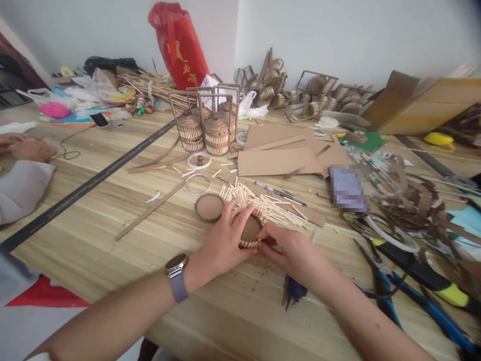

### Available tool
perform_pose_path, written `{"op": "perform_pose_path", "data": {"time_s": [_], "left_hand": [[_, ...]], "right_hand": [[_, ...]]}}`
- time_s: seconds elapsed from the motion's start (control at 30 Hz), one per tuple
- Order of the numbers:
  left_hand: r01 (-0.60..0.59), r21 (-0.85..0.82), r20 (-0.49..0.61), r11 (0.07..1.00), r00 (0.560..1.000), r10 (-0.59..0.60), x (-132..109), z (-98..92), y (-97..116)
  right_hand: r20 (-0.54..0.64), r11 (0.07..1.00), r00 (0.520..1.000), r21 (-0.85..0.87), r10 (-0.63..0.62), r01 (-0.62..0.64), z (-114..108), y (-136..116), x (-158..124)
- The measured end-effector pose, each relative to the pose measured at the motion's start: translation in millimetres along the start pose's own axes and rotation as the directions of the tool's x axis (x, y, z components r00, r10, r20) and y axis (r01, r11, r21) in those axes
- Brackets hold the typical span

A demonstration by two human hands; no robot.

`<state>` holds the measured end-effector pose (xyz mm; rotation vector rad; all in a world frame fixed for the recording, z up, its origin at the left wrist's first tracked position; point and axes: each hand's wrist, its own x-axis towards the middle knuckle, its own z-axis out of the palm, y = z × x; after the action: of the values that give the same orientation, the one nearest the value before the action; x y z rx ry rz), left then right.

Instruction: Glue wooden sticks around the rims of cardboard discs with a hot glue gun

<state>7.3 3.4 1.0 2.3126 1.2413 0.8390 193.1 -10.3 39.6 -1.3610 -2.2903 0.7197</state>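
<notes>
Sitting between the person's left hand (220, 239) and right hand (291, 245), the shallow, round, brown cardboard tray with short pale wooden sticks along its outer wall (250, 231) lay on the pale wood-grain desk (128, 286), its open side facing up. Being round, it had no long axis; what counted was the run of its rim and the sticks set upright against it, plainest on the near side. The left hand was clamped about the tray from the left, forefinger and middle finger reaching over to the far rim, thumb at the near wall. The right hand met the right edge, its thumb and forefinger pinched on the wall there; whether a stick lay between them was too small to tell. Both hands were thus at the tray, nearly facing each other across it.

The loose heap of slim, pale wooden sticks (281, 209) spread just beyond the tray and off to the right, with the left fingertips close to its near edge. A second round, brown cardboard tray with a dark ridged rim (209, 207) lay just beyond the left hand, to the left of the heap.
</notes>
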Motion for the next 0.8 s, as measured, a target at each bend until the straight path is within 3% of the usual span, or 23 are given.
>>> {"op": "perform_pose_path", "data": {"time_s": [0.13,0.3,0.43,0.57,0.8], "left_hand": [[0.003,-0.016,0.038,1.000,0.999,-0.003,2,-5.3,-1],[0.036,-0.052,0.055,0.998,0.998,-0.033,3,-10.7,-4],[0.080,-0.075,0.032,0.994,0.996,-0.078,1,-8.2,-4],[0.096,-0.060,-0.016,0.994,0.995,-0.097,-1,-2.4,-1],[0.078,-0.006,-0.060,0.997,0.995,-0.079,-2,1.9,0]], "right_hand": [[-0.008,1.000,1.000,-0.005,0.018,-0.018,-5,-4,-1],[-0.052,0.999,0.997,-0.006,0.048,-0.049,-29,-6,-10],[0.053,0.987,0.988,-0.077,0.146,-0.141,-53,8,-30],[0.201,0.951,0.930,-0.108,0.308,-0.291,-71,31,-60],[0.156,0.945,0.934,-0.105,0.322,-0.309,-65,57,-87]]}}
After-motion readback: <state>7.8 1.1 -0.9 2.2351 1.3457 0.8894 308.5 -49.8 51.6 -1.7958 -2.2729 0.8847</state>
